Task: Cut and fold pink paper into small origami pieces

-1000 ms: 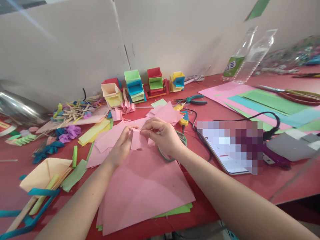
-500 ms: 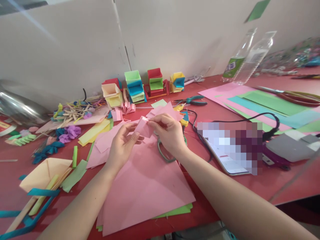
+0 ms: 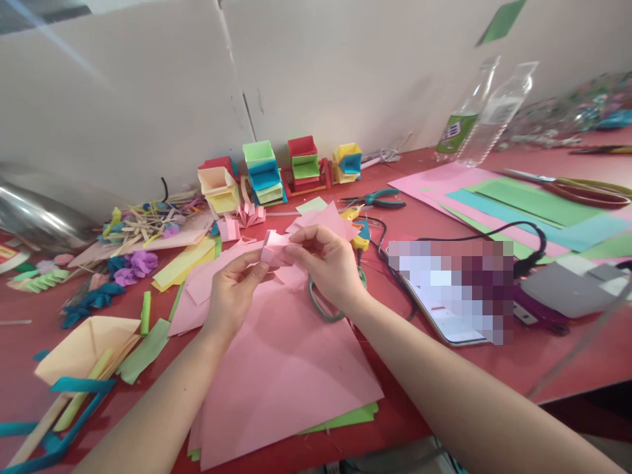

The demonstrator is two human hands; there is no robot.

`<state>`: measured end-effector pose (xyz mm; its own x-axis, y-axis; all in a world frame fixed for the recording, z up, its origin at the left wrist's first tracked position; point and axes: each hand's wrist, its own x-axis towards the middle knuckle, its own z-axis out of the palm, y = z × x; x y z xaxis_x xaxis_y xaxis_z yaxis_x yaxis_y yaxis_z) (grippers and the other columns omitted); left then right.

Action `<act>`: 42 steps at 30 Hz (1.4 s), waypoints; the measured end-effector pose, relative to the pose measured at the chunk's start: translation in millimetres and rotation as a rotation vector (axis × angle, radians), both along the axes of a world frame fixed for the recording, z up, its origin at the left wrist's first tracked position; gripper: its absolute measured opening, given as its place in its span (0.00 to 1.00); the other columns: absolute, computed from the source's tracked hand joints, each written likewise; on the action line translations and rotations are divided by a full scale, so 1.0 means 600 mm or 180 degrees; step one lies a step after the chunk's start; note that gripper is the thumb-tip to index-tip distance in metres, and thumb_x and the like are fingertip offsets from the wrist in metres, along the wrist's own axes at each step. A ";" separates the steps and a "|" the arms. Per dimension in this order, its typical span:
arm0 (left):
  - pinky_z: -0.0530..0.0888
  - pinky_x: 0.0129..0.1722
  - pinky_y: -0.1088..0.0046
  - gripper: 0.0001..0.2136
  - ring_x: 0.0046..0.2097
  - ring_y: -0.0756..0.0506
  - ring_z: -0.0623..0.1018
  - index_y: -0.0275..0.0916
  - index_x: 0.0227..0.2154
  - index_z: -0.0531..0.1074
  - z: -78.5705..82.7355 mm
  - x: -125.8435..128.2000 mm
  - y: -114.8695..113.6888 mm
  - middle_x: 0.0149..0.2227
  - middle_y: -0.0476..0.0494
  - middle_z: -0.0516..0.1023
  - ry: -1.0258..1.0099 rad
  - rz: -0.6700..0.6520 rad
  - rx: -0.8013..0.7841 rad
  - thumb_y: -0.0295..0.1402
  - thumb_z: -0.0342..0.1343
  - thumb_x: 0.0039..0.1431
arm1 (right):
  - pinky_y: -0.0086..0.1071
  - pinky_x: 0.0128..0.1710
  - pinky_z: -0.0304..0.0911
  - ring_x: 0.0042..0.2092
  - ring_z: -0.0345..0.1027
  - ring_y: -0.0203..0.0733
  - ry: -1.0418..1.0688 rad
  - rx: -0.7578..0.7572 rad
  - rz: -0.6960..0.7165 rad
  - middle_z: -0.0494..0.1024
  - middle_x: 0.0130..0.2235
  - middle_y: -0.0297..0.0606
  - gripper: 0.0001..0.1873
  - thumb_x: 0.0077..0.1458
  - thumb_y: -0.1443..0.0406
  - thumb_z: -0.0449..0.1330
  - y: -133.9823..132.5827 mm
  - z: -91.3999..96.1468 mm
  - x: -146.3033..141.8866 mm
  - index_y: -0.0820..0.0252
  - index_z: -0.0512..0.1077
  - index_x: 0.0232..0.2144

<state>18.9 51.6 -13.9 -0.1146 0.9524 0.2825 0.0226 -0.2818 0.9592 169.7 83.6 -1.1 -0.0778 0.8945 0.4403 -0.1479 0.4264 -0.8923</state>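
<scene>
A small folded piece of pink paper (image 3: 274, 247) is held up between my two hands, above a stack of pink sheets (image 3: 291, 368). My left hand (image 3: 236, 283) pinches its left side between thumb and fingers. On the right side, my right hand (image 3: 328, 266) grips it with thumb and forefinger. Green-handled scissors (image 3: 320, 303) lie partly hidden beneath my right hand. Just behind the hands are a small pink folded paper box (image 3: 229, 230) and a yellow and blue glue gun (image 3: 363, 234).
Coloured paper boxes (image 3: 261, 172) line the wall. Teal-handled pliers (image 3: 380, 198) lie behind the glue gun. To the right are a phone (image 3: 457, 322), a black cable, coloured sheets (image 3: 543, 210), large scissors (image 3: 573, 187) and plastic bottles (image 3: 498, 118). Paper flowers (image 3: 135, 268) and sticks crowd the left.
The folded pink paper has been turned and lowered slightly, so its open, box-like folds now show. My left fingers have closed in more on its left side.
</scene>
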 end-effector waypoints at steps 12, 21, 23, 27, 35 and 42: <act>0.74 0.42 0.67 0.06 0.36 0.49 0.76 0.41 0.31 0.76 -0.004 -0.003 0.003 0.38 0.49 0.75 -0.0049 -0.0129 0.0016 0.35 0.60 0.50 | 0.32 0.38 0.65 0.37 0.69 0.37 -0.0953 0.1114 -0.0462 0.74 0.32 0.35 0.05 0.51 0.70 0.58 0.001 0.005 0.010 0.58 0.72 0.26; 0.73 0.43 0.66 0.07 0.44 0.45 0.74 0.41 0.32 0.77 -0.002 -0.007 0.001 0.41 0.45 0.75 0.0084 -0.0222 -0.0078 0.36 0.58 0.52 | 0.31 0.38 0.64 0.36 0.68 0.36 -0.1146 0.1295 -0.0391 0.72 0.32 0.35 0.04 0.51 0.70 0.59 0.005 0.002 0.013 0.59 0.72 0.27; 0.71 0.47 0.64 0.06 0.50 0.42 0.72 0.42 0.31 0.77 -0.002 -0.009 0.002 0.43 0.45 0.75 0.0262 -0.0092 -0.0001 0.36 0.58 0.52 | 0.31 0.38 0.64 0.36 0.67 0.36 -0.1164 0.1274 -0.0348 0.72 0.32 0.35 0.05 0.51 0.71 0.59 0.008 0.000 0.014 0.59 0.72 0.26; 0.65 0.53 0.63 0.06 0.55 0.41 0.68 0.43 0.31 0.77 -0.001 -0.013 0.005 0.47 0.46 0.75 0.0547 0.0084 0.0064 0.36 0.60 0.50 | 0.30 0.37 0.63 0.35 0.67 0.35 -0.1162 0.1162 -0.0279 0.71 0.31 0.34 0.05 0.50 0.72 0.59 0.012 -0.004 0.013 0.59 0.72 0.25; 0.69 0.47 0.68 0.12 0.44 0.45 0.75 0.41 0.39 0.74 0.001 -0.012 0.004 0.37 0.48 0.78 0.0437 -0.0228 -0.0225 0.38 0.59 0.51 | 0.29 0.36 0.64 0.37 0.67 0.35 -0.1122 0.1102 -0.0068 0.71 0.34 0.34 0.06 0.50 0.70 0.60 0.007 -0.002 0.009 0.55 0.75 0.29; 0.67 0.50 0.65 0.10 0.48 0.43 0.73 0.40 0.35 0.76 -0.001 -0.009 0.002 0.43 0.45 0.77 0.0558 -0.0050 -0.0201 0.38 0.60 0.49 | 0.31 0.38 0.63 0.36 0.66 0.35 -0.1102 0.1034 -0.0057 0.70 0.32 0.34 0.05 0.50 0.71 0.58 0.011 -0.002 0.011 0.60 0.72 0.25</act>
